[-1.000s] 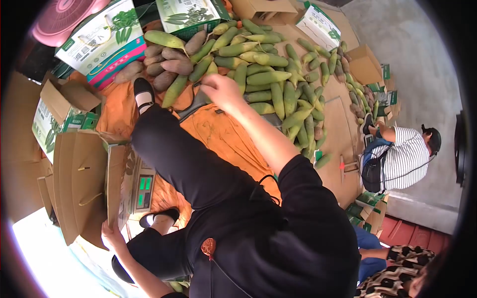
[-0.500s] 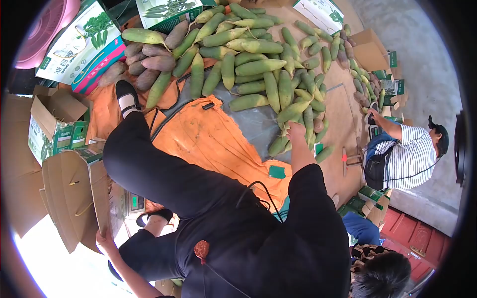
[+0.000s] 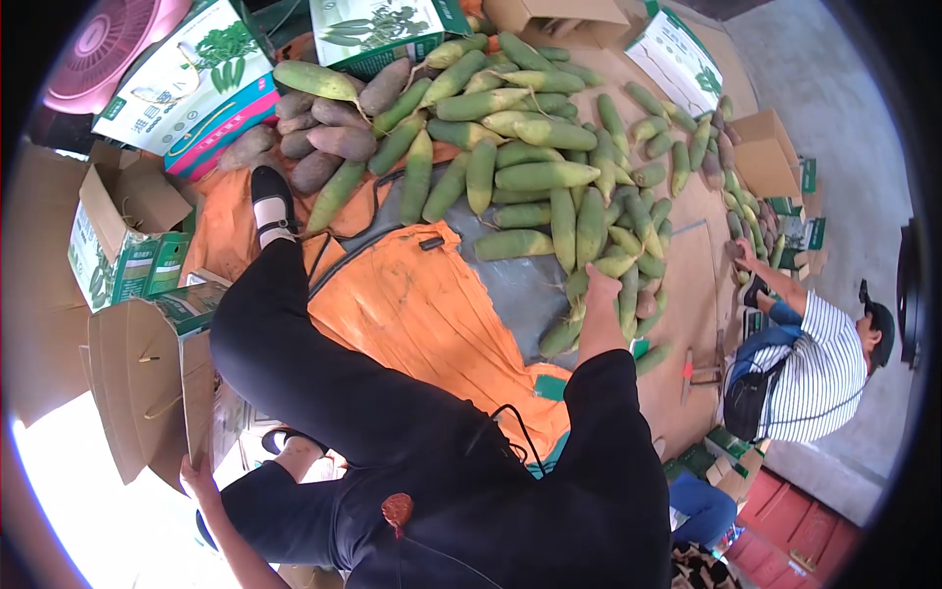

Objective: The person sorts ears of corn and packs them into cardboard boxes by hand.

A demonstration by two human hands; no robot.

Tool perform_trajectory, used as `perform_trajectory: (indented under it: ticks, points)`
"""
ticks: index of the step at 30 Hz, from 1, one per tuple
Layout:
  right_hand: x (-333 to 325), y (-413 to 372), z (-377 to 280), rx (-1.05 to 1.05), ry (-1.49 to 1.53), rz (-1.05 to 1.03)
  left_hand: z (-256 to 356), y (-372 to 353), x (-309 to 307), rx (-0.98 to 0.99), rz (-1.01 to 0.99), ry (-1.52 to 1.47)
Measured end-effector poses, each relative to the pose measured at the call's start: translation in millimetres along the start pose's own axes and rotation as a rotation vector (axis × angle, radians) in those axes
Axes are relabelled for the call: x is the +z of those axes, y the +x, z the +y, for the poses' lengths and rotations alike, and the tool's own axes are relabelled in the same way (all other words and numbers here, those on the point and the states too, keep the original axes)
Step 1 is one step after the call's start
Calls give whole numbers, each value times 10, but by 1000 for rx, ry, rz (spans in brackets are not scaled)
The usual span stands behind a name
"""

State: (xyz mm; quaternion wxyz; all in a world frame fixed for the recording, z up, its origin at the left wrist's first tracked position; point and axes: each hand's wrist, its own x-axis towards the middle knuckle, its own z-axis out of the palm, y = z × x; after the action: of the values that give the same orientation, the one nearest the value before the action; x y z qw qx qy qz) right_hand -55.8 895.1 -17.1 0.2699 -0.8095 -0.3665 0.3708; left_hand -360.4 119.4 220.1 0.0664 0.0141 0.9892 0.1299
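My right hand (image 3: pixel 601 287) reaches into the right part of a heap of green radishes (image 3: pixel 545 177), its fingers on a green radish (image 3: pixel 610 266); the fingertips are partly hidden. At the lower left, my left hand (image 3: pixel 199 479) grips the lower edge of an open cardboard box (image 3: pixel 196 393) with its flaps spread. Several dark purple radishes (image 3: pixel 343 143) lie at the left of the heap. An orange cloth (image 3: pixel 392 294) and a grey sheet (image 3: pixel 520 294) spread under and in front of the radishes.
Printed radish boxes (image 3: pixel 186 83) stand at the upper left near a pink fan (image 3: pixel 103 49). Another open box (image 3: pixel 128 226) is at the left. A co-worker in a striped shirt (image 3: pixel 819 373) crouches at the right, by more radishes. A person's blue-clad leg (image 3: pixel 702 506) shows lower right.
The view has shifted, so the heap and boxes appear further right. My right hand is still at the heap and my left hand still at the box. The co-worker's arm has moved over the radishes.
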Motion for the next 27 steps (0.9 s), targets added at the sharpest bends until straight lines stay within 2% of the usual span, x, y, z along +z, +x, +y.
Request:
perform_trajectory:
  ticks: [1,3,6,7,8,10,11,12,13,15,18,21,23,25,27]
  points:
    - [13,-71,-71,33,-199,169,17,-20,-15,-10,12,-2]
    - [-12,-74,-73,-16,-203,92,99,-14,-29,-73,-17,25]
    - [-69,-32,-25,-42,-275,-2,151,-28,-27,-39,2,-35]
    - [-88,-99,25,-90,-95,-120,6,-19,27,-32,23,50]
    - [-41,-176,49,-134,85,-256,174,-40,-11,-60,24,37]
    - [-31,-405,-44,-64,82,-449,279,-69,-82,-154,-71,18]
    - [-37,-717,-192,-65,8,-500,73,-120,55,-71,101,190]
    - [-16,-1043,-412,-75,-62,-545,156,-143,47,11,170,268]
    - [77,-1299,-558,-85,-76,-595,559,-114,-142,-87,46,236]
    - [157,-1714,-797,-250,-82,-794,530,-109,-120,-14,80,211]
    - [343,-2462,-1337,-477,29,-1110,630,-93,-191,-32,17,137]
    - [381,-3491,-1933,-758,189,-1380,630,-99,-186,-59,15,104]
    - [278,-4246,-2247,-856,235,-1527,604,-101,-175,-48,25,91]
    - [226,-4918,-2379,-872,325,-1744,574,-102,-166,-10,41,107]
    - [240,-5448,-2388,-1106,220,-1862,574,-106,-184,-5,45,89]
